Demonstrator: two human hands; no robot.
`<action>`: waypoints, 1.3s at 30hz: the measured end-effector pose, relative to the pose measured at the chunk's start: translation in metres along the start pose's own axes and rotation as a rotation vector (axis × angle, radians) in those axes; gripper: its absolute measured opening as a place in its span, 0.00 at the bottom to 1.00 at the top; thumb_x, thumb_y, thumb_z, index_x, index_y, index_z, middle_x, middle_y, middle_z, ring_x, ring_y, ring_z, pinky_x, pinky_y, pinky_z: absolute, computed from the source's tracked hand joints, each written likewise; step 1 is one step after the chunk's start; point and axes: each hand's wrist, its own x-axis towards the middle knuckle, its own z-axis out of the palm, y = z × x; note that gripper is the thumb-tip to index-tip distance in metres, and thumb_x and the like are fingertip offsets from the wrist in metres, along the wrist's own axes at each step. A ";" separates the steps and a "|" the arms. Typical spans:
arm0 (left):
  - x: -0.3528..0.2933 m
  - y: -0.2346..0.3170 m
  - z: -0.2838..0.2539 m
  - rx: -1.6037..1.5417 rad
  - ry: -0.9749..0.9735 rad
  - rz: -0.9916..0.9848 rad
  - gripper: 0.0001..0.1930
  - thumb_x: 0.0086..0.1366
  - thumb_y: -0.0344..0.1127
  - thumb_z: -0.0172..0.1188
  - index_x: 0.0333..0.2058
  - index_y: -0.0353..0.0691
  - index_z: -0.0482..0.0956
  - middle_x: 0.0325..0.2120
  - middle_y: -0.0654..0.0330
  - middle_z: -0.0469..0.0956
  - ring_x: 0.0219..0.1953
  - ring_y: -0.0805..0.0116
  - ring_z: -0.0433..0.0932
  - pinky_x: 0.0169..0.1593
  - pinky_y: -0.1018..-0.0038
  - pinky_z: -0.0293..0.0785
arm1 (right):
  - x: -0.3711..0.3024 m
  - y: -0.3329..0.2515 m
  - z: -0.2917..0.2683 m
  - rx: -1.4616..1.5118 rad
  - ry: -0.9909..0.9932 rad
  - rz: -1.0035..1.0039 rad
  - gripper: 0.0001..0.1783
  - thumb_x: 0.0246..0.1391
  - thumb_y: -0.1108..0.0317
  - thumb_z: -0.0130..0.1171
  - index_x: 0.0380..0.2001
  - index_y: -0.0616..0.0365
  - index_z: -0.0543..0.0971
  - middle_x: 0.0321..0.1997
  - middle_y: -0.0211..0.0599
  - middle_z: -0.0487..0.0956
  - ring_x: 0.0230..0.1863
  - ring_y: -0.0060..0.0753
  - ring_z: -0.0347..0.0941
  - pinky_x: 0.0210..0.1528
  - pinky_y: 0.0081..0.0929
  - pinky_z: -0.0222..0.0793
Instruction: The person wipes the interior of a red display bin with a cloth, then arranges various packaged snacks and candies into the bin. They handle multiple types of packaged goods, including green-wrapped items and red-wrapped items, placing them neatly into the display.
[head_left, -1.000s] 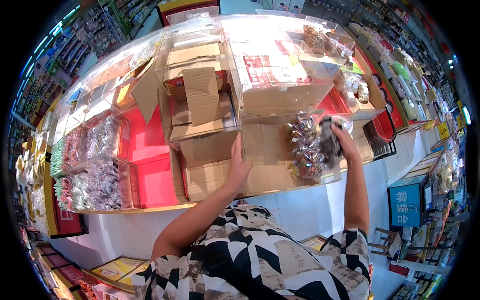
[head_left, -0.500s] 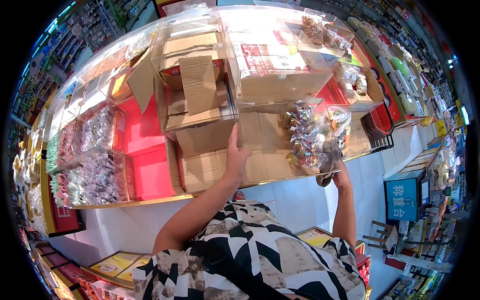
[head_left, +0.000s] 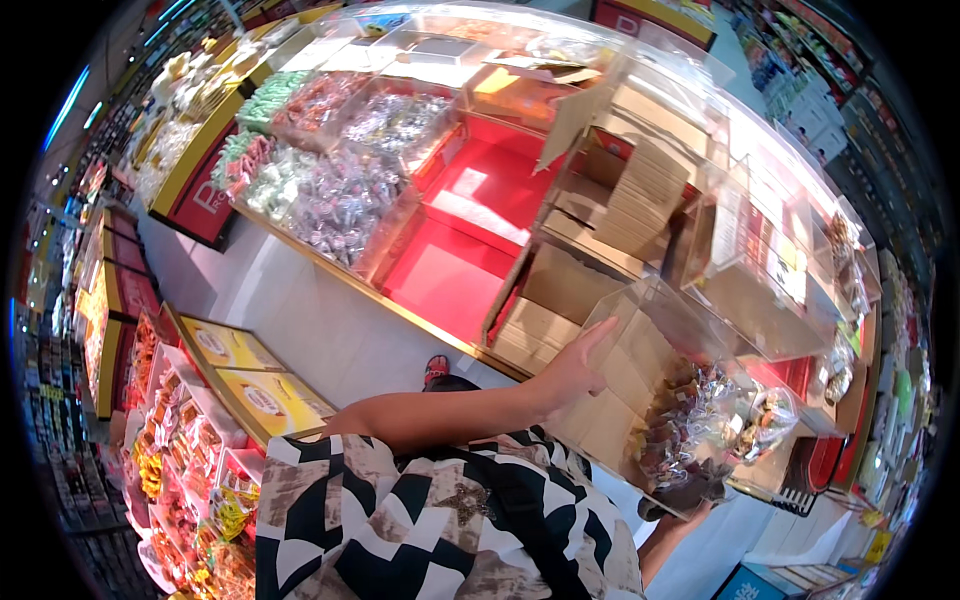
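Past a patterned shirt [head_left: 420, 535], the right hand [head_left: 688, 520] is at the near edge of a cardboard-lined clear bin [head_left: 618, 385], grip hidden, and the left hand [head_left: 572, 378], thumb and index finger spread, at its left wall, hold unclear, with wrapped sweets [head_left: 690, 425] toward its right end and a cardboard flap [head_left: 642, 198] beyond.

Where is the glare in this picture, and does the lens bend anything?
Head view: glare whitens the top of the large clear box; bright patches fall on the red tray; small glints dot the wrapped packets; the display table curves at its far edge; the corners are black.
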 end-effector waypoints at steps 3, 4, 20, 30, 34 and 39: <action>-0.018 0.005 -0.027 -0.030 0.082 0.047 0.48 0.46 0.13 0.49 0.69 0.43 0.51 0.69 0.57 0.49 0.56 0.73 0.64 0.35 0.80 0.67 | -0.003 -0.006 0.028 -0.023 0.029 0.043 0.26 0.61 0.55 0.46 0.55 0.63 0.71 0.50 0.44 0.77 0.50 0.40 0.74 0.53 0.38 0.71; -0.024 0.009 -0.035 -0.057 0.098 0.058 0.47 0.46 0.13 0.48 0.69 0.43 0.51 0.69 0.58 0.50 0.56 0.73 0.64 0.35 0.80 0.67 | -0.004 -0.008 0.033 -0.081 -0.015 0.038 0.27 0.62 0.55 0.44 0.57 0.63 0.70 0.52 0.44 0.76 0.52 0.42 0.73 0.55 0.39 0.70; -0.152 0.145 -0.275 -0.012 0.385 0.338 0.52 0.34 0.17 0.48 0.67 0.37 0.54 0.64 0.58 0.61 0.66 0.68 0.59 0.66 0.73 0.55 | -0.093 0.066 0.332 -0.311 -0.388 0.061 0.36 0.47 0.73 0.66 0.60 0.67 0.64 0.53 0.41 0.73 0.53 0.32 0.70 0.57 0.29 0.66; -0.156 0.164 -0.348 0.018 0.381 0.321 0.50 0.37 0.17 0.48 0.67 0.34 0.54 0.65 0.53 0.59 0.67 0.65 0.58 0.63 0.75 0.59 | -0.113 0.098 0.400 -0.375 -0.496 0.053 0.22 0.48 0.76 0.62 0.48 0.60 0.70 0.41 0.29 0.73 0.42 0.20 0.68 0.47 0.20 0.66; -0.149 0.183 -0.355 0.050 0.322 0.299 0.49 0.39 0.15 0.47 0.67 0.36 0.54 0.65 0.54 0.59 0.61 0.68 0.66 0.53 0.78 0.70 | -0.124 0.126 0.401 -0.521 -0.437 0.023 0.24 0.46 0.77 0.59 0.49 0.62 0.69 0.41 0.33 0.73 0.41 0.23 0.68 0.44 0.22 0.67; -0.132 0.166 -0.368 0.124 0.313 0.204 0.48 0.41 0.14 0.49 0.67 0.38 0.55 0.63 0.57 0.62 0.51 0.73 0.72 0.42 0.81 0.72 | -0.132 0.143 0.391 -0.587 -0.340 0.022 0.26 0.44 0.77 0.58 0.50 0.63 0.69 0.42 0.35 0.73 0.42 0.26 0.69 0.46 0.24 0.67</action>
